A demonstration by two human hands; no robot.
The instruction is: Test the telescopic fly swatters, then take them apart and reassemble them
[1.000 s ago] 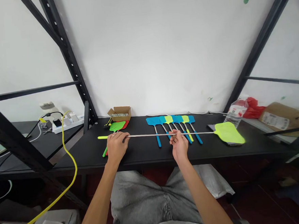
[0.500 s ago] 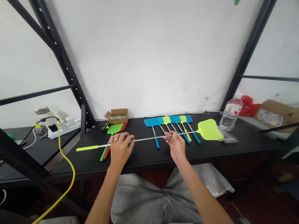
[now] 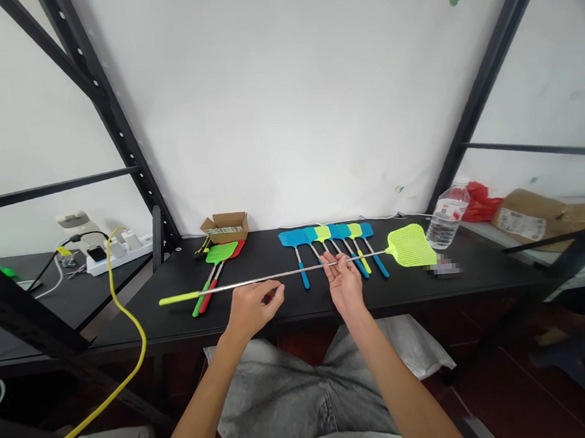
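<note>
Probably for balance, the right hand [image 3: 346,287] grasps the yellow-green fly swatter [image 3: 410,245] mid-shaft in its fingers, above the surface [image 3: 402,290], while the left hand [image 3: 251,307], loosely curled, seems released just beside it.

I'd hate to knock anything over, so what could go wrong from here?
The extended yellow-green fly swatter might tip or swing, since the right hand holds its shaft well away from the handle.
Its mesh head could bump the plastic bottle, which appears close beside it.
The shaft crosses the green swatter and red swatter in this view, so lowering it might nudge them.
</note>
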